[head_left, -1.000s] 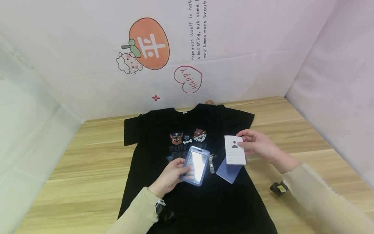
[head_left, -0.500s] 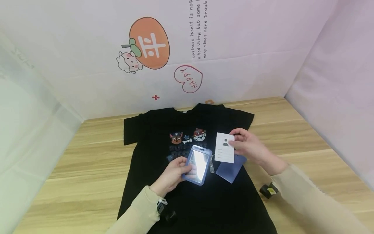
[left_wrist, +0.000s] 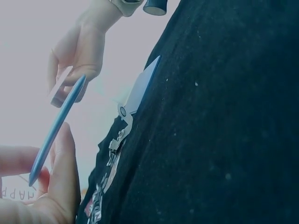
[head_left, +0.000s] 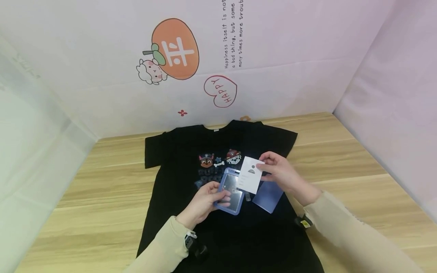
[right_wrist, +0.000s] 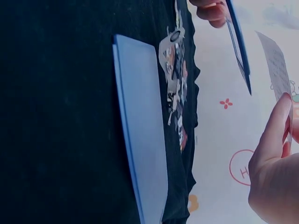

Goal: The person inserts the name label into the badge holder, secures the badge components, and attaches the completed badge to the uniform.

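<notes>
My left hand (head_left: 203, 203) pinches a blue-framed clear badge holder (head_left: 235, 206) by its left edge, thumb across the window. A white paper card (head_left: 250, 176) with a printed figure is pinched by its right edge in my right hand (head_left: 281, 172). In the head view the card overlaps the holder's upper right side; the right wrist view shows a gap between the card (right_wrist: 275, 60) and the holder (right_wrist: 239, 44). Under the right hand a flat blue piece (head_left: 268, 197) lies on the black T-shirt (head_left: 239, 242). Beside it lies a clear strap with a snap (left_wrist: 123, 112), partly hidden.
The T-shirt is spread on a wooden table (head_left: 95, 212), its cartoon dog print (head_left: 206, 161) facing up. White printed cloth (head_left: 286, 57) stands as walls behind and at both sides. Small black wrist cameras (head_left: 196, 246) sit on the wrists.
My right hand has brought the card leftward from above the blue piece to over the holder's edge, and the card has tilted. The left hand keeps the holder nearly in place; its window glare has faded.
</notes>
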Action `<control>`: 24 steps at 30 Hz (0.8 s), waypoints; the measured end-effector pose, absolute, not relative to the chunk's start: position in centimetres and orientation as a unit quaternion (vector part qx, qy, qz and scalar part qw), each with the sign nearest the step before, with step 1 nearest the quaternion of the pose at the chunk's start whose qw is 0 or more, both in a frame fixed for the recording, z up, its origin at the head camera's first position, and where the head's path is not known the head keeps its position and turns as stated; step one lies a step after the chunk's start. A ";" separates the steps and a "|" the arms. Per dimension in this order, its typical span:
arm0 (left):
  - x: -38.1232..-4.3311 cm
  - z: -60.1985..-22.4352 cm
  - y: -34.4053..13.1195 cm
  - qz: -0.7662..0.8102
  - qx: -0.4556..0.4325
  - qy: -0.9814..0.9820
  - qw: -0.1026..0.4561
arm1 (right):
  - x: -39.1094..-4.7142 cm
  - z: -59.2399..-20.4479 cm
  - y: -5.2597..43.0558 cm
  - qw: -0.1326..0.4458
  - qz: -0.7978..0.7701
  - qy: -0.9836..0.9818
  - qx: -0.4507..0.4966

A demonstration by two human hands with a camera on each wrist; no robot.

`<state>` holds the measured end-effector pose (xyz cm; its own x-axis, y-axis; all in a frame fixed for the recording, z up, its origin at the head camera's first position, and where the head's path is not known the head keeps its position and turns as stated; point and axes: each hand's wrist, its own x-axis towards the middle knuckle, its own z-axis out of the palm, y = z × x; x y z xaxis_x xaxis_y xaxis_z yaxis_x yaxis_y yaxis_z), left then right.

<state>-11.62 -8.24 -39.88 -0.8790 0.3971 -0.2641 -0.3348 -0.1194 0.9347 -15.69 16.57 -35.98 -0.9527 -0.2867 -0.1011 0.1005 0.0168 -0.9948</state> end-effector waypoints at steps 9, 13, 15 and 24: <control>-11.6 -39.6 -8.1 0.748 0.028 0.618 0.239 | -15.5 -36.5 15.8 0.118 -0.692 0.709 -0.064; -11.5 -39.6 -8.1 0.746 0.027 0.620 0.241 | -15.3 -36.6 15.7 0.118 -0.674 0.725 -0.077; -11.5 -39.6 -8.1 0.745 0.026 0.621 0.242 | -15.2 -36.6 15.8 0.124 -0.667 0.730 -0.087; -11.5 -39.5 -8.1 0.746 0.024 0.619 0.243 | -15.0 -36.5 16.6 0.144 -0.653 0.724 -0.169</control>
<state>-11.52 -8.07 -39.51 -0.8803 0.3932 -0.2653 -0.3332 -0.1146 0.9359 -15.01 16.59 -36.54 -0.9016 -0.4323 0.0119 -0.0560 0.0894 -0.9944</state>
